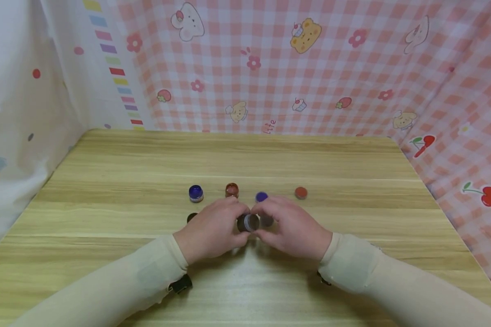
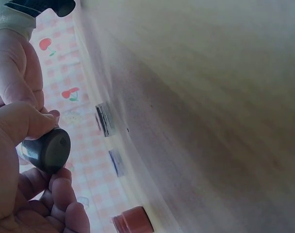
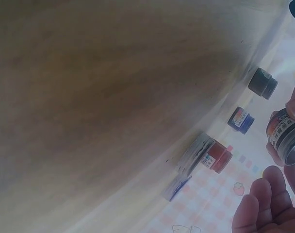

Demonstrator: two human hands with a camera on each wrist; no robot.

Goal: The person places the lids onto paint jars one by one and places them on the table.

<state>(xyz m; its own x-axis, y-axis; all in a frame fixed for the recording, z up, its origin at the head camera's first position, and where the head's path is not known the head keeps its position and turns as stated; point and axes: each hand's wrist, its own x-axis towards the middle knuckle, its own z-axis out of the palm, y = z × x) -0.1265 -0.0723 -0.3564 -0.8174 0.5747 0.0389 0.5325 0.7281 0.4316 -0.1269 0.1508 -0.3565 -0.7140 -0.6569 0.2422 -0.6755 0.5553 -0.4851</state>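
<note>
Light wooden table w/ visible grain, rounded far corners (image 1: 106,181); pink-check cloth backs it at rear and right, white cloth at left.

On the top, far row left to right: small jar w/ blue lid (image 1: 196,193); small jar w/ brown-red lid (image 1: 231,189); loose flat purple cap (image 1: 261,196); loose flat red cap (image 1: 300,192); all spaced apart.

Nearer row: small dark pot (image 1: 192,217), partly hidden, just in front of the blue-lidded jar; another dark round item (image 1: 267,221), mostly hidden, below the purple cap, can't tell what.

Both forearms in cream sleeves rest on the near part of the table.
</note>
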